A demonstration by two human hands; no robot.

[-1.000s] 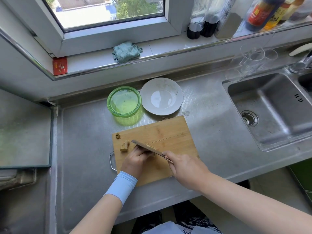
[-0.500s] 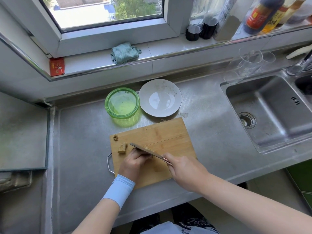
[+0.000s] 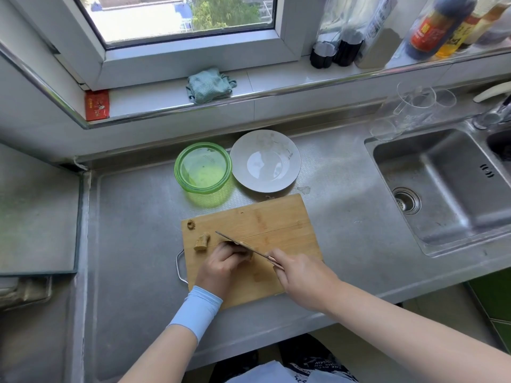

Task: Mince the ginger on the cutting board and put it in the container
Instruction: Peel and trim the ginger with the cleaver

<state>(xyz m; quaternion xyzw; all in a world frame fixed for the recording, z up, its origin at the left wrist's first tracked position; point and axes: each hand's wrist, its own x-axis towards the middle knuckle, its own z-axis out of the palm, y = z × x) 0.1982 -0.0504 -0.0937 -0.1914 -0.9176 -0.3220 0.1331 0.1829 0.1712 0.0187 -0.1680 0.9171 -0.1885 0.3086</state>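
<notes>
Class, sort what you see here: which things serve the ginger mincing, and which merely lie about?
In use: cutting board, knife, ginger, green container, left hand, right hand.

Lying about: white plate, teal cloth, sauce bottles, clear glasses, sink, red packet.

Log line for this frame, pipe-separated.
step: slicing | left hand holds ginger on cutting board | right hand grips knife, blade over ginger | spare chunk at board's left | container behind board

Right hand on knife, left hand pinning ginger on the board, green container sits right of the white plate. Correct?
No. In the head view the green container sits left of the white plate, not right. The rest holds: right hand on knife, left hand pinning ginger on the board.
</notes>
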